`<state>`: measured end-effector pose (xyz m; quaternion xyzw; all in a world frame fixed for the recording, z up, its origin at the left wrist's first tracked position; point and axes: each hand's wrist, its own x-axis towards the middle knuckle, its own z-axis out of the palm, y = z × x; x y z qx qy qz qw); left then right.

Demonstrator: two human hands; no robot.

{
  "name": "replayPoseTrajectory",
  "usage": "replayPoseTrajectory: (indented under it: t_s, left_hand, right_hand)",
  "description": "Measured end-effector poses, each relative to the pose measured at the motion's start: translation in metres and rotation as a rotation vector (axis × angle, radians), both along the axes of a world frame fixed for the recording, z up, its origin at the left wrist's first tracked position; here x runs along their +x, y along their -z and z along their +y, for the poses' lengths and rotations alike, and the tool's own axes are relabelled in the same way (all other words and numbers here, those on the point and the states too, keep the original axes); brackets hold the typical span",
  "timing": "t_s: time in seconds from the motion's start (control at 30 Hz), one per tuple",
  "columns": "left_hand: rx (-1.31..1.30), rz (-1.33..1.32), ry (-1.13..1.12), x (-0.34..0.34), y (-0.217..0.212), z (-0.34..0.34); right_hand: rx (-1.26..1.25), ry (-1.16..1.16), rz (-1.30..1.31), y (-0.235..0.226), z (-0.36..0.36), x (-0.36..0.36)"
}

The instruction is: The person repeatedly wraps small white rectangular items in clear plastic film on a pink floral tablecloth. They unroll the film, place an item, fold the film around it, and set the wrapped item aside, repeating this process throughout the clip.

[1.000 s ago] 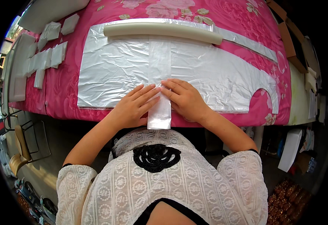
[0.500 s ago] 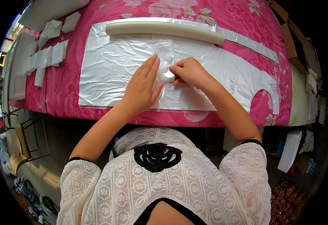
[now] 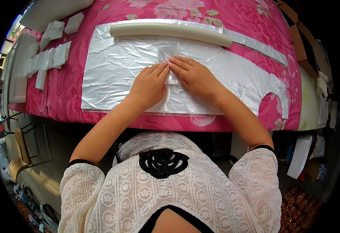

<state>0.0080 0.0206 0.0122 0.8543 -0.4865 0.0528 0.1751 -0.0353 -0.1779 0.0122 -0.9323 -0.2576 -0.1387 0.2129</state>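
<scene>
A wide stack of shiny, translucent plastic bags [image 3: 111, 73] lies flat, with a cut-out curve at its right end. On its middle rests a small folded piece of clear plastic film [image 3: 168, 49], like a folded bag. My left hand [image 3: 148, 84] lies flat over this piece's left side, fingers stretched out. From the right, my right hand [image 3: 196, 77] presses flat on it too, its fingers extended. The fingertips of both hands meet over the folded film and hide part of it. A long cream-coloured tube [image 3: 170, 30] lies across the far edge of the stack.
Small folded white plastic packets [image 3: 47, 58] sit in piles at the left. Under everything is a pink floral tablecloth [image 3: 247, 23]. A long narrow plastic strip [image 3: 259, 48] reaches out right of the tube. Cardboard boxes [image 3: 304, 50] stand at the right edge; a chair [image 3: 22, 147] is at lower left.
My right hand has gone from a pinch at the film's right edge to lying flat, meeting the left. My left hand has turned and drawn slightly nearer to me.
</scene>
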Motion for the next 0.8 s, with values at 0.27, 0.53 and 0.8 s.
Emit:
replayPoseTrajectory:
  t_s: [0.27, 0.53, 0.8]
  left_hand:
    - [-0.235, 0.038, 0.209, -0.002, -0.008, 0.013]
    - [-0.265, 0.206, 0.074, -0.016, -0.009, 0.027]
    - [-0.15, 0.654, -0.448, 0.02, -0.014, -0.006]
  right_hand:
    - [0.187, -0.071, 0.07, -0.003, 0.0, -0.009]
    - [0.311, 0.087, 0.117, -0.002, 0.014, -0.029]
    - [0.57, 0.534, 0.91, -0.025, 0.01, 0.009]
